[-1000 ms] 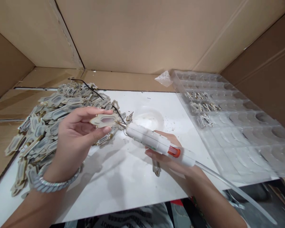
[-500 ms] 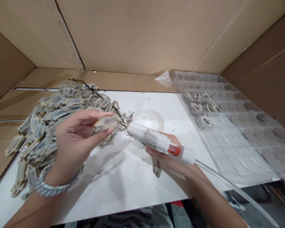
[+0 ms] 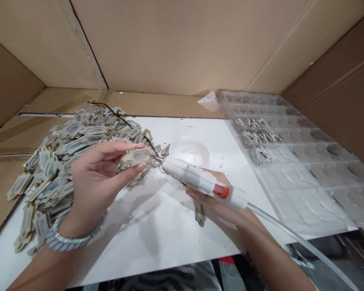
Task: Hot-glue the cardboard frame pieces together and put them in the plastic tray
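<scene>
My left hand [image 3: 98, 176] pinches a pale, ornate frame-shaped piece [image 3: 137, 157] between thumb and fingers, its flat face turned up. My right hand [image 3: 209, 196] is wrapped round a white hot glue gun [image 3: 191, 173] with an orange switch; a long clear glue stick [image 3: 297, 236] runs out of its back. The metal nozzle [image 3: 156, 158] is at the right end of the piece; whether it touches is too fine to tell. Under my right hand a similar piece [image 3: 199, 214] shows in part. The trigger and most of my right fingers are hidden.
A heap of similar frame pieces [image 3: 69, 129] covers the left side, a black wire [image 3: 112, 111] across it. A clear compartment tray [image 3: 291, 178] on the right holds several small metal ornaments [image 3: 259, 137]. A clear round dish [image 3: 191, 153] and small ornament [image 3: 166, 149] lie mid-table. Cardboard walls [image 3: 176, 44] enclose the back.
Very little differs. The glue gun has shifted very slightly left, its nozzle staying at the right end of the piece, while my left hand keeps its pinch.
</scene>
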{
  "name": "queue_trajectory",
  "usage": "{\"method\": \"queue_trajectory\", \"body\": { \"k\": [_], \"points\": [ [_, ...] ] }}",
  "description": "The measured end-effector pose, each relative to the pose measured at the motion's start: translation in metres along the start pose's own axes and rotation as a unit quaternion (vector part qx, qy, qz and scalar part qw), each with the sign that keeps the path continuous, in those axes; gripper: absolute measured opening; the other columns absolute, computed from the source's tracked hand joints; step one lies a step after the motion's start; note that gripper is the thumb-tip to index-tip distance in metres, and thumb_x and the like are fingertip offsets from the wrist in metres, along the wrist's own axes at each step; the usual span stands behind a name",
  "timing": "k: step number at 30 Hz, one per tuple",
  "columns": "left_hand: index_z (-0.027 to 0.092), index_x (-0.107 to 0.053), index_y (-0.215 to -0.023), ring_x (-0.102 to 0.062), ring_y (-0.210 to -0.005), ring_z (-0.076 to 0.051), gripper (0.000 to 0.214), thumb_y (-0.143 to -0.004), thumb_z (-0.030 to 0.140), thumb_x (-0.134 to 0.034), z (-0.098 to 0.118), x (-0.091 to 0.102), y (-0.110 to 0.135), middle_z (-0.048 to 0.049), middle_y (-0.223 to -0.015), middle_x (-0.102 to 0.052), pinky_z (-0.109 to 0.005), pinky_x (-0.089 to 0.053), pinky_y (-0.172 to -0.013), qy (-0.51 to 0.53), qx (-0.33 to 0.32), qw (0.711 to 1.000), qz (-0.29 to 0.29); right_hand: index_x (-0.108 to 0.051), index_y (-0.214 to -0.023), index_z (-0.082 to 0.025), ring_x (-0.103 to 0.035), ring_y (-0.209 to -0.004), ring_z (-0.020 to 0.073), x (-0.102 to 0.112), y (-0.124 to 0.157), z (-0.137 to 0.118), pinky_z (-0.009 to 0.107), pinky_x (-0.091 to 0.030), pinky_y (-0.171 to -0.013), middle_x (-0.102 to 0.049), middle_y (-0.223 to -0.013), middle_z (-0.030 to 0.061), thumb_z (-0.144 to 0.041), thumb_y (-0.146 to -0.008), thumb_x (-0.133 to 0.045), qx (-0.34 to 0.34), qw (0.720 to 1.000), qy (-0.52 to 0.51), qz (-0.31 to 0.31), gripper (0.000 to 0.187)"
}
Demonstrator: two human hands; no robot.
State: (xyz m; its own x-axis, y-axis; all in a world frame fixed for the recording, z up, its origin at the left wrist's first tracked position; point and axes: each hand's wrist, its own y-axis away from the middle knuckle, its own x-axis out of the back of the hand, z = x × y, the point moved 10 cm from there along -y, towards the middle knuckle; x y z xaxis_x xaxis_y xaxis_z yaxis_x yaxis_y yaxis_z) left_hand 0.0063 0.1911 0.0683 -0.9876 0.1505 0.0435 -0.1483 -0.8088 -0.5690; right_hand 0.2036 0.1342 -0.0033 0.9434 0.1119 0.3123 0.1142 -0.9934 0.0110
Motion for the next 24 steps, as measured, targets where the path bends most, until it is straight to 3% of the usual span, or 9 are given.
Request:
{"method": "queue_trajectory", "body": {
  "k": [13, 19, 24],
  "points": [
    [0.025, -0.071, -0.098, -0.072, -0.093, -0.011, 0.037, -0.068, 0.007, -0.082, -0.003, 0.005, 0.002, 0.0038, -0.099, -0.076, -0.023, -0.062, -0.086, -0.038, 0.007, 0.999, 0.023, -0.047, -0.065, -0.021, -0.045, -0.06, 0.012, -0.001, 0.001, 0.008, 0.025, -0.038, -0.053, -0.048, -0.065, -0.0024, -0.04, -0.082, -0.066, -0.001, 1.0, -0.001, 0.001, 0.032],
    [0.036, -0.068, -0.101, -0.07, -0.102, -0.017, 0.033, -0.075, 0.017, -0.078, -0.009, 0.007, 0.004, 0.004, -0.104, -0.074, -0.034, -0.064, -0.091, -0.046, 0.038, 0.998, 0.018, -0.044, -0.063, -0.021, -0.042, -0.058, 0.011, -0.001, 0.0, 0.006, 0.025, -0.034, -0.052, -0.046, -0.063, -0.0036, -0.036, -0.079, -0.067, -0.015, 1.0, -0.01, 0.0, 0.032],
    [0.04, -0.069, -0.098, -0.071, -0.1, -0.022, 0.029, -0.075, 0.025, -0.078, 0.001, 0.006, 0.005, 0.002, -0.101, -0.074, -0.043, -0.064, -0.091, -0.113, 0.021, 0.993, 0.022, -0.044, -0.063, -0.021, -0.043, -0.058, 0.0113, 0.0, 0.002, 0.019, 0.025, -0.035, -0.054, -0.046, -0.065, -0.0034, -0.039, -0.078, -0.068, -0.069, 0.997, -0.041, 0.014, 0.033]
  ]
}}
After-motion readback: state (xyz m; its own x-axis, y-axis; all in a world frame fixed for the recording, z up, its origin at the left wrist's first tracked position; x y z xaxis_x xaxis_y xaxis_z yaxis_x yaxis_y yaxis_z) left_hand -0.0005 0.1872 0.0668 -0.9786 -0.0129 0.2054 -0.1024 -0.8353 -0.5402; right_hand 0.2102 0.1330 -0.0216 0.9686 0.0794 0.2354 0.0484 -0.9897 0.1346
